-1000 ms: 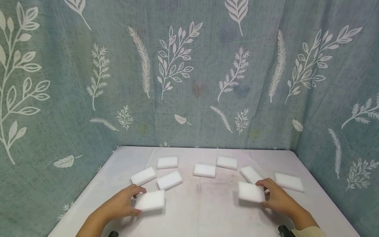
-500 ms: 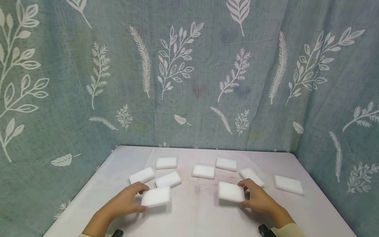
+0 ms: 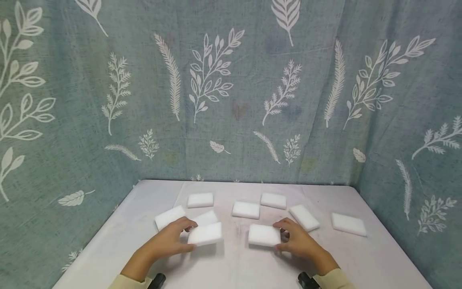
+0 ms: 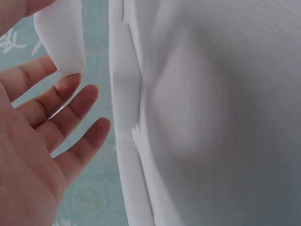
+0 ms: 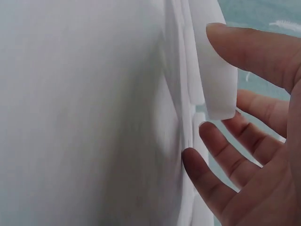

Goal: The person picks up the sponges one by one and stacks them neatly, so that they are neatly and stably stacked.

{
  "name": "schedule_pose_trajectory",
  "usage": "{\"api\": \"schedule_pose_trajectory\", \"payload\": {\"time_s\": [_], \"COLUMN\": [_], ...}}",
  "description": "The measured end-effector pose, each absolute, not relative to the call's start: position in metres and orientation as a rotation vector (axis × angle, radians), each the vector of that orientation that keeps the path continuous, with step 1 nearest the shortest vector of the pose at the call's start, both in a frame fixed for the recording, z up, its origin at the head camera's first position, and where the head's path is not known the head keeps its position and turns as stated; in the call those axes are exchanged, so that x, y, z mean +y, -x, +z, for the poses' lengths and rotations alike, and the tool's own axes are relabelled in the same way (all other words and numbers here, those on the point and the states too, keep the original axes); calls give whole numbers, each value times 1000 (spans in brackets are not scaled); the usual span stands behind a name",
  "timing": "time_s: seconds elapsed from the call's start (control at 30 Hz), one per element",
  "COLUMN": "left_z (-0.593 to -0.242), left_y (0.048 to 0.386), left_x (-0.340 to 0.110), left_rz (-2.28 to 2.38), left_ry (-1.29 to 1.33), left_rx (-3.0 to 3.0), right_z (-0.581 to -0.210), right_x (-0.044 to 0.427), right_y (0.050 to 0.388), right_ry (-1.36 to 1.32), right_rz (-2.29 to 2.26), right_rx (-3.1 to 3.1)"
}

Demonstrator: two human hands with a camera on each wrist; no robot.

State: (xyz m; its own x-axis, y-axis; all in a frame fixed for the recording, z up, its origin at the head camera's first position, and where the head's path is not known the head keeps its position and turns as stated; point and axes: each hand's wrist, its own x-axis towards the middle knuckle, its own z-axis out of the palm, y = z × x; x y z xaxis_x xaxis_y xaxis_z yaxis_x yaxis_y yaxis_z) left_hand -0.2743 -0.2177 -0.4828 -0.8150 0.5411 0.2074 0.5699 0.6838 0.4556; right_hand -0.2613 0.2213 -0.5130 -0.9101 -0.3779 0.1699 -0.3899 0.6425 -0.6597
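My left hand (image 3: 167, 241) pinches a white block-shaped sponge (image 3: 205, 235) by its left end, between thumb and fingers. That sponge is raised over the table and partly covers another white sponge (image 3: 205, 218) behind it. Across a small gap, my right hand (image 3: 300, 241) grips a second white sponge (image 3: 263, 235) by its right end, also above the table. In the left wrist view the held sponge (image 4: 61, 40) is seen edge-on, the lower fingers spread beneath it. The right wrist view shows the thumb pressed to the other held sponge (image 5: 216, 89).
More white sponges lie flat on the pale table (image 3: 231, 269): a tilted one (image 3: 169, 216) by my left hand, one (image 3: 200, 200) at the back left, two in the middle (image 3: 246, 210), an angled one (image 3: 304, 217) and one (image 3: 348, 224) at right. A leaf-patterned curtain (image 3: 231, 100) surrounds the table.
My right hand has carried its sponge left toward the middle. My left hand has moved right and slightly up with its sponge, so the two sponges are now much closer together.
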Motion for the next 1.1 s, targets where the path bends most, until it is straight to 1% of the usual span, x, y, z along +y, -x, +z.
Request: {"api": "schedule_pose_trajectory", "payload": {"time_s": [0.17, 0.43, 0.7, 1.1], "left_z": [-481, -475, -467, -467], "left_y": [280, 288, 297, 307], "left_x": [-209, -194, -176, -149], "left_rz": [-781, -752, -793, -780], "left_ry": [989, 1033, 1106, 1183], "left_rx": [-2766, -2740, -2736, -2724], "right_z": [-516, -522, -524, -528], "right_x": [212, 203, 193, 188], "right_y": [265, 272, 275, 278], "right_ry": [-715, -689, -775, -735], "right_rz": [1141, 1166, 1212, 1183], "right_rx": [-2804, -2787, -2757, -2776]}}
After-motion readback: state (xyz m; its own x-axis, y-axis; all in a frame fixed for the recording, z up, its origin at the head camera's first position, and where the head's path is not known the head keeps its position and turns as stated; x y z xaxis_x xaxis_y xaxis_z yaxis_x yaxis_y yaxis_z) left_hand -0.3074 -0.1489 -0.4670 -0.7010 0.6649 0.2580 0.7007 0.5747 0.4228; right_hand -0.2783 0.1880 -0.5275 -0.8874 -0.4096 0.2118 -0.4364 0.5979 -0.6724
